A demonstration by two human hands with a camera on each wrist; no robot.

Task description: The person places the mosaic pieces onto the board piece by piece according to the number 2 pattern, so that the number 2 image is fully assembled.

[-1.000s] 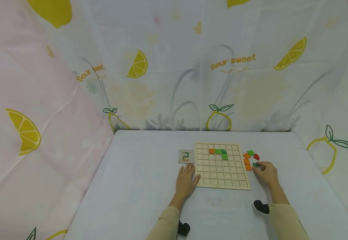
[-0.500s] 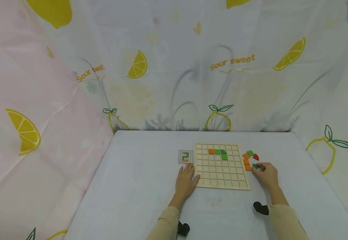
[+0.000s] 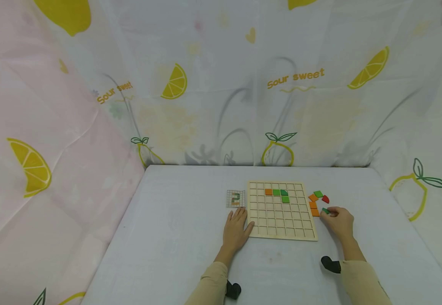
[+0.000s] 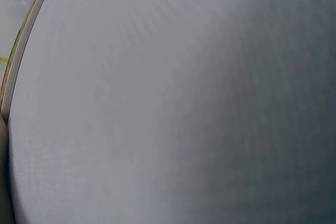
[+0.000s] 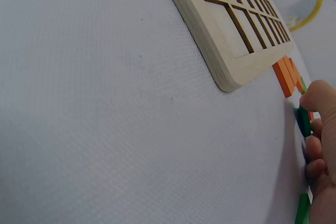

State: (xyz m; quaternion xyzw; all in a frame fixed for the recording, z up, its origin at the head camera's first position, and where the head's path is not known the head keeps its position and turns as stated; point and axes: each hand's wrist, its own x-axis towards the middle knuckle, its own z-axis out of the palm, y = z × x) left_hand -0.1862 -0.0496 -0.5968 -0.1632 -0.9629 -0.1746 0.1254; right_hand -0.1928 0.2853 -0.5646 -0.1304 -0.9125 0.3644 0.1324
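Observation:
A wooden grid board (image 3: 278, 216) lies on the table. Near its far edge the cells hold an orange tile (image 3: 269, 192), two light green tiles (image 3: 285, 199) and a dark green tile with a rounded corner (image 3: 284, 192). My left hand (image 3: 235, 233) rests flat, fingers extended, at the board's left edge, just below a small pattern card (image 3: 236, 198). To the right of the board, my right hand (image 3: 339, 221) pinches a dark green tile (image 5: 304, 121) between thumb and fingers, close over the table. The left wrist view shows mostly white tabletop and the board's side (image 4: 21, 51).
Beside the board's right edge lie several loose tiles: orange ones (image 3: 314, 212), a light green one (image 3: 318, 194) and a red rounded one (image 3: 325, 199). Another green tile (image 5: 303, 208) lies beneath the right hand in the right wrist view. A lemon-print curtain (image 3: 213, 106) stands behind the table.
The dark green tile has turned and tilted slightly in my right hand's fingertips, with the hand staying nearly in place. My left hand and the tiles on the board have not moved.

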